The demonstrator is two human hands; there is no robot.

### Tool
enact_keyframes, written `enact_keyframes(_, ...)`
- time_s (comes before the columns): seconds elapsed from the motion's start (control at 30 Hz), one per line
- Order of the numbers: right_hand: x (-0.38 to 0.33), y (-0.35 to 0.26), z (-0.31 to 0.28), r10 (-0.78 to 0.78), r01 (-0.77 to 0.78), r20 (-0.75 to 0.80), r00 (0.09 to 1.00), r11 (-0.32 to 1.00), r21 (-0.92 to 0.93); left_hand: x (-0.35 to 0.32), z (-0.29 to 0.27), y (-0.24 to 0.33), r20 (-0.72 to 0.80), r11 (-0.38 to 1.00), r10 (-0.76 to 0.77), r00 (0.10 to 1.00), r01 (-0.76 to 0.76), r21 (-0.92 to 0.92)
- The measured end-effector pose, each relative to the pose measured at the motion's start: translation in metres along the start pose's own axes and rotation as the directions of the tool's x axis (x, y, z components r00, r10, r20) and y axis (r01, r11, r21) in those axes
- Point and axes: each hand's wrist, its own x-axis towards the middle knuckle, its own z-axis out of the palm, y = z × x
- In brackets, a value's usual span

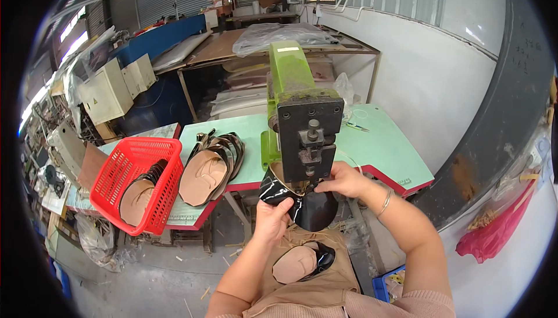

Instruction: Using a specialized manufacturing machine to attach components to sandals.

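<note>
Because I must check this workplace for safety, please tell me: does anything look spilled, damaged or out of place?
Yes. Thin pale scraps are scattered on the grey floor, looking like uncollected waste. On the right, the dark grey pillar has a rust-brown patch, possibly corrosion.

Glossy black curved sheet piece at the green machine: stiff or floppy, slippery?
Probably flexible yet springy: the glossy black curved sheet piece bows smoothly beside the left hand. Likely light for its size, as its edge looks thin. Possibly slippery, given its mirror-like shine.

Bright light, bent edges, far left perhaps blurred
</note>
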Motion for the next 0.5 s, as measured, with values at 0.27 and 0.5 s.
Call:
enact_keyframes(0.27,-0.022,0.055,0.046,-0.017,0.192,-0.368,0.93,0.875,0.444,0.017,-0.001,0.028,0.023,0.975,-0.21,0.977,0.208,0.076)
enact_keyframes(0.5,-0.026,0.072,0.078,0.097,0.212,-0.387,0.917,0.704,0.678,0.034,0.015,0.062,0.111,0.914,-0.364,0.925,0.332,0.231)
